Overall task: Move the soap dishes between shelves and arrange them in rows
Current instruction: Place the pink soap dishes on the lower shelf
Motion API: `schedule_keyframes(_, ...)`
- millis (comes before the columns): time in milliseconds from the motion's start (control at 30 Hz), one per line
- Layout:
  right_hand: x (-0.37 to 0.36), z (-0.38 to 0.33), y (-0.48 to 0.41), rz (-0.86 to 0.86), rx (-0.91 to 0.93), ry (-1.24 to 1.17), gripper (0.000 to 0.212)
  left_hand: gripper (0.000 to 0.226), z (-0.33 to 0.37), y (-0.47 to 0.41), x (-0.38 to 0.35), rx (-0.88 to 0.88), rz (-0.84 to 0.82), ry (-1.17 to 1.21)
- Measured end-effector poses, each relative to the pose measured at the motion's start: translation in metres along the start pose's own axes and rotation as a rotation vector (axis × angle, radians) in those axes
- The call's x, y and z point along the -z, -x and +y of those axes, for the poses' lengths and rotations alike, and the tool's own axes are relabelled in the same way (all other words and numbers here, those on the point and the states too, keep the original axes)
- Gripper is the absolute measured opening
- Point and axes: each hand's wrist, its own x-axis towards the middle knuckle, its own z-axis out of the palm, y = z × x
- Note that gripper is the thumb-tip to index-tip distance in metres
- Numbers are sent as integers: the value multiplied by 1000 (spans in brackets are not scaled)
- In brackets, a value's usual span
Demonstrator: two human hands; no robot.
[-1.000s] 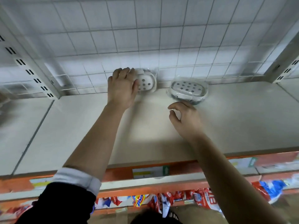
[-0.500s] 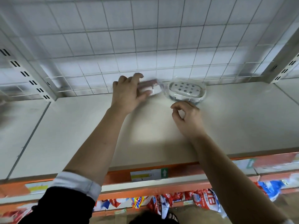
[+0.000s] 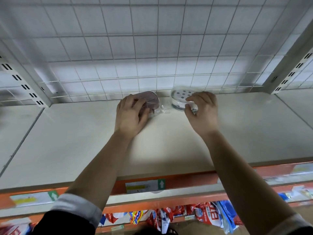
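Note:
Two plastic-wrapped soap dishes lie at the back of the cream shelf [image 3: 67,141], close to the wire grid. The left soap dish [image 3: 150,100] shows a pinkish underside, and my left hand [image 3: 130,114] grips its near end with curled fingers. The right soap dish [image 3: 180,98] is white with round holes in its top. My right hand [image 3: 202,111] pinches that dish's right end between thumb and fingers. A small gap of shelf separates the two dishes.
A white wire grid [image 3: 152,48] backs the shelf, with slotted uprights at left [image 3: 25,78] and right [image 3: 291,65]. The orange shelf edge [image 3: 177,180] carries price labels. Colourful packets [image 3: 186,216] hang on the level below.
My left hand has turned its dish over, so the pinkish underside faces up. My right hand has moved forward from the bare shelf and taken hold of the white dish.

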Motion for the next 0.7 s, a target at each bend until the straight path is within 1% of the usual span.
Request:
schedule_keyframes(67, 1, 15, -6, -52, -21, 61, 37, 40, 1, 1, 1, 3, 22, 24)
schedule_keyframes(167, -3, 29, -11, -249, -84, 57, 54, 43, 3, 1, 2, 24, 13, -30)
schedule_keyframes(233, -5, 33, -14, -328, -98, 55, 61, 45, 3, 1, 1, 26, 13, -79)
schedule_keyframes(367, -2, 30, -13, -286, -71, 29, 56, 45, 1, 1, -2, 47, 43, -126)
schedule_keyframes(467, 3, 18, -10, -291, -80, 63, 59, 47, 2, 1, -2, 68, 37, -138)
schedule_keyframes(533, 4, 14, -8, -341, -68, 126, 58, 46, 3, 0, -2, 46, 45, -88)
schedule_keyframes(600, 7, 13, -6, -382, -34, 150, 61, 46, 3, 0, -1, 19, 54, -8)
schedule_keyframes(700, 10, 13, -3, -333, 7, 142, 56, 48, 6, 1, 2, 41, 41, 37)
